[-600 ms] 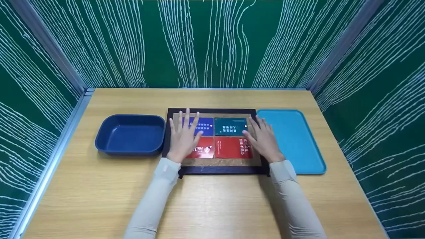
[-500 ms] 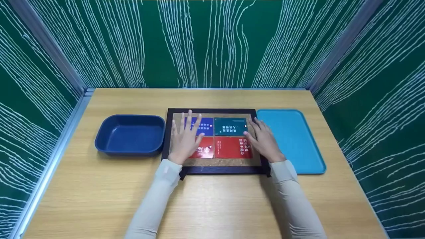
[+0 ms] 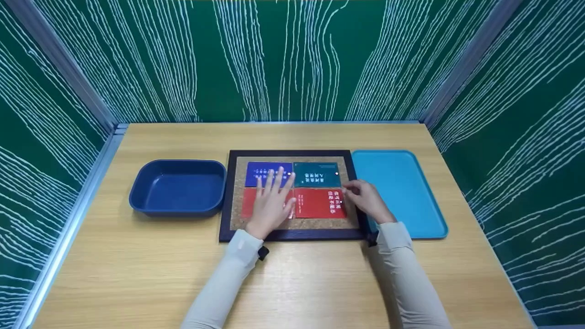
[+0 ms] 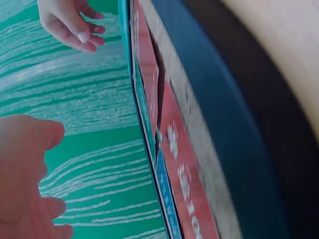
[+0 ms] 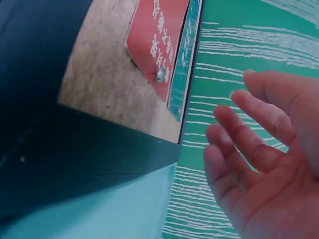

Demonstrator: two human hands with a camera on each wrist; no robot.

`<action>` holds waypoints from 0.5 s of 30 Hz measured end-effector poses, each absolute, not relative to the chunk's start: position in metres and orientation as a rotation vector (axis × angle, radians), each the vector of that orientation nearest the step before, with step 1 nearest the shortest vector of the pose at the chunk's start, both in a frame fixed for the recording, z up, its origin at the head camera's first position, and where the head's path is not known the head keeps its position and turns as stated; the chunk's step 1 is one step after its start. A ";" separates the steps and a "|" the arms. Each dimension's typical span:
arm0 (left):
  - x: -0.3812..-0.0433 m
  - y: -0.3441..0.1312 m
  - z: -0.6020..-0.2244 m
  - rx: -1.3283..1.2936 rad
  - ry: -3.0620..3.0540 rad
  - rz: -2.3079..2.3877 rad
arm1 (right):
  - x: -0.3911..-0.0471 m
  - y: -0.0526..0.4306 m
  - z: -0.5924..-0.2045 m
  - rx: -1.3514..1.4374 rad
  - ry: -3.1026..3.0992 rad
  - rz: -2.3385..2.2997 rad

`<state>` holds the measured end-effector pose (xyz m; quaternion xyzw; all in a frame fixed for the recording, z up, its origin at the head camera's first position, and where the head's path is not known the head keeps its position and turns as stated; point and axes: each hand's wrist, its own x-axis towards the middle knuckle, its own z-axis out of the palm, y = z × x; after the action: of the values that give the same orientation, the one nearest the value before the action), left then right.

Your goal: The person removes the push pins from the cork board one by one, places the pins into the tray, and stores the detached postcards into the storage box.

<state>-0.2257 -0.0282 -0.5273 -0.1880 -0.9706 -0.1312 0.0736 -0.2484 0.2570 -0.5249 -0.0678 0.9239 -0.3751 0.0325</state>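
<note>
A dark-framed corkboard (image 3: 292, 224) lies on the table with a blue card (image 3: 255, 172), a green card (image 3: 317, 169) and two red cards (image 3: 315, 208) on it. Small push pins show on the blue card, the green card and the right red card (image 5: 160, 74). My left hand (image 3: 269, 203) hovers over the left cards with fingers spread, holding nothing and covering part of the left red card (image 4: 182, 164). At the board's right side, my right hand (image 3: 369, 199) is held above the surface beside the right red card, its fingers loosely bent around nothing (image 5: 269, 144).
To the board's left stands a deep navy basin (image 3: 178, 187). A flat light-blue tray (image 3: 406, 196) lies against its right edge. Green walls with white wavy lines (image 3: 292, 59) enclose the wooden table (image 3: 137, 274) at the back and sides.
My left hand has shifted right and slightly nearer, uncovering more of the blue card. My right hand has come down towards me, its fingers more bent, and the right red card's pin now shows.
</note>
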 end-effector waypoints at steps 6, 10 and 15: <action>-0.220 -0.015 -0.533 -0.647 -2.917 -0.410 | -0.251 0.265 -0.530 -0.096 2.704 -1.216; -0.218 -0.008 -0.537 -0.666 -2.927 -0.406 | -0.253 0.268 -0.533 -0.073 2.670 -1.222; -0.215 0.000 -0.541 -0.687 -2.961 -0.350 | -0.254 0.269 -0.536 -0.060 2.668 -1.177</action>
<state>-0.2147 -0.0002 -0.5406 -0.2244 -0.9669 -0.1144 0.0411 -0.2539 0.2690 -0.5356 -0.0205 0.9090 -0.4010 0.1120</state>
